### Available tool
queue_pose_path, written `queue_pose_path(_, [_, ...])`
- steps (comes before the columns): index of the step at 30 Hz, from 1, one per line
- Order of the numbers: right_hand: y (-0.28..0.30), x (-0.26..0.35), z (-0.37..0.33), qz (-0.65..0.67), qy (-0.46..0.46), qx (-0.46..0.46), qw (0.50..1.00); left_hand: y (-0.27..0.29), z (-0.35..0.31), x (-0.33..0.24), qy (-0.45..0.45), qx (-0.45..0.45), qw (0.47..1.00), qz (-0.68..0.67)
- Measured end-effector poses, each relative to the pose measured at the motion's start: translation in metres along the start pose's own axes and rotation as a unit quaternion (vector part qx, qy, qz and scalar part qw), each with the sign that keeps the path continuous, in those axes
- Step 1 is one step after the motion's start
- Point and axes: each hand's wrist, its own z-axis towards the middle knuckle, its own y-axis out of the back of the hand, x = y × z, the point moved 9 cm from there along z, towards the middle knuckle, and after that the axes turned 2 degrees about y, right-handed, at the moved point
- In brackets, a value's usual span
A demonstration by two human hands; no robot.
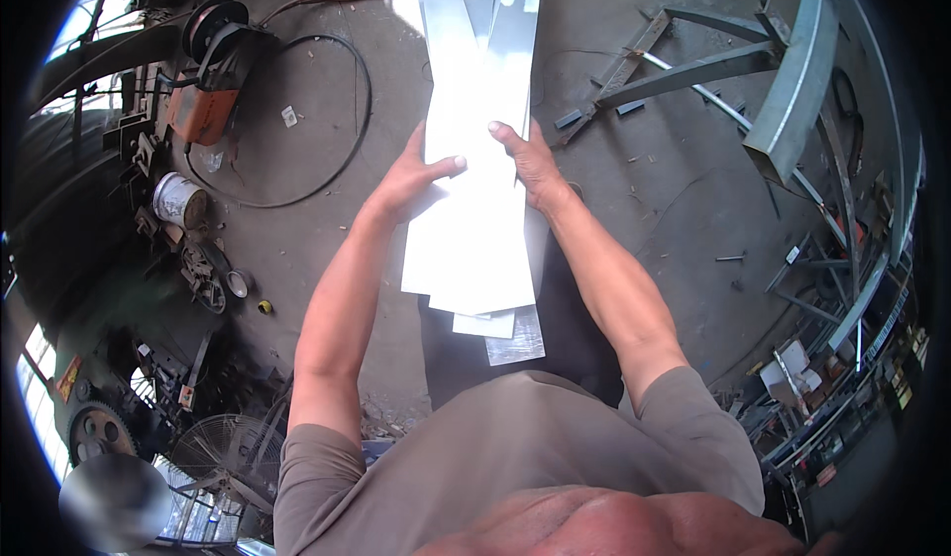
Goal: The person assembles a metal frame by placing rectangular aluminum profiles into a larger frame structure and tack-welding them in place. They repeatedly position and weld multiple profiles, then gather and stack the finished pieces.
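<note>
A loose stack of long, flat metal strips (471, 239) runs from the top of the view down toward my body, bright with glare. Their near ends are uneven and fanned, and one duller strip end (517, 346) sticks out lowest. My left hand (414, 177) grips the stack's left edge, thumb lying on top. On the opposite edge, my right hand (533, 162) holds it the same way, thumb over the upper face. The other fingers of both hands are hidden beneath the strips.
An orange machine with a wire spool (205, 110) stands at the left, its black cable (369, 110) looped on the floor. Below it sits a white bucket (180, 200). Welded steel frame pieces (693, 70) and a large beam (804, 80) lie at the right. A fan (226, 457) is lower left.
</note>
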Motion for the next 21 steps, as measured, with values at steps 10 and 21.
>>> queue_pose_path(10, [-0.057, 0.100, -0.146, 0.023, -0.129, 0.069, 0.989, -0.055, -0.185, -0.094, -0.024, -0.096, 0.992, 0.081])
queue_pose_path(21, [-0.175, 0.118, -0.383, -0.132, -0.227, 0.342, 0.902, -0.097, -0.453, -0.072, -0.052, -0.215, 0.972, 0.084])
